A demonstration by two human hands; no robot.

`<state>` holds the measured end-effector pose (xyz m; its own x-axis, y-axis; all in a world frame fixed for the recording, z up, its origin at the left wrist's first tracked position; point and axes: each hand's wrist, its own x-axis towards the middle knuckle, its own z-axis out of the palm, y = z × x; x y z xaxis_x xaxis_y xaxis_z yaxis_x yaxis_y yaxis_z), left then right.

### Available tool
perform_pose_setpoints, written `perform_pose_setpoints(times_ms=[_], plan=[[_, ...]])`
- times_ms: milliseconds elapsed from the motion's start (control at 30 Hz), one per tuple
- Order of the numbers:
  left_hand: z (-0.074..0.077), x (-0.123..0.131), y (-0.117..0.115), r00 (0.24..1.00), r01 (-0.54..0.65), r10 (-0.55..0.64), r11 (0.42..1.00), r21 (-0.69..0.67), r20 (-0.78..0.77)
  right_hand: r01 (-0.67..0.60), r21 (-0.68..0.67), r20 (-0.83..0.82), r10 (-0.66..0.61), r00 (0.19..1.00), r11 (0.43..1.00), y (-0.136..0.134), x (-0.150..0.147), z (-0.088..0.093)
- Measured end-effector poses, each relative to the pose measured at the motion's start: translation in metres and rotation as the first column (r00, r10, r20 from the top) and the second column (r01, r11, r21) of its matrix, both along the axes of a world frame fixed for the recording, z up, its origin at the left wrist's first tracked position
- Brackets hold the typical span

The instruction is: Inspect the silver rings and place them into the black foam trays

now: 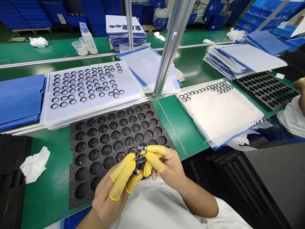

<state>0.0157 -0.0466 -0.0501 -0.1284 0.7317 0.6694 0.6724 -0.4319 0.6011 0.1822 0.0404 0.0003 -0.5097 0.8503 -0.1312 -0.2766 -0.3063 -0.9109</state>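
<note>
Rings (139,158) pinched in the fingertip grip of left hand (111,189) and right hand (168,162) could knock together or drop toward the foam tray (74,203) if either loosens.

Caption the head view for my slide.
Both hands, wearing yellow finger cots, hold shiny rings at a dark pocketed tray on a green bench.

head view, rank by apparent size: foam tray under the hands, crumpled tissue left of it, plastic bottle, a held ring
1. Foam tray
2. Crumpled tissue
3. Plastic bottle
4. Held ring
</note>
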Motion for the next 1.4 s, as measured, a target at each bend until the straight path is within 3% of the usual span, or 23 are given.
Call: perform_pose_setpoints(times_ms=[167, 300, 533, 1000, 1400], plan=[[0.017, 0.005, 0.012, 0.992, 0.021, 0.005, 0.979, 0.202, -0.127, 0.01, 0.035, 0.03, -0.011, 0.999, 0.999, 0.0, 0.001, -0.001], [0.019, 0.006, 0.013, 0.99, 0.011, 0.017, 0.981, 0.195, -0.14, 0.016, 0.061, 0.06, -0.02, 0.998, 0.998, 0.001, 0.001, -0.002], [0.003, 0.004, 0.006, 0.999, 0.037, -0.033, 0.995, 0.097, -0.04, 0.023, 0.089, 0.074, -0.029, 0.997, 0.996, 0.001, 0.0, -0.003], [-0.01, -0.001, 0.004, 0.993, -0.022, 0.03, 0.997, 0.074, -0.118, -0.066, -0.149, -0.027, 0.062, 0.998, 0.987, 0.001, -0.005, 0.001], [0.009, 0.0, 0.021, 0.928, -0.115, 0.189, 0.965, 0.236, -0.32, -0.192, -0.28, -0.048, 0.186, 0.981, 0.941, -0.002, -0.007, -0.007]])
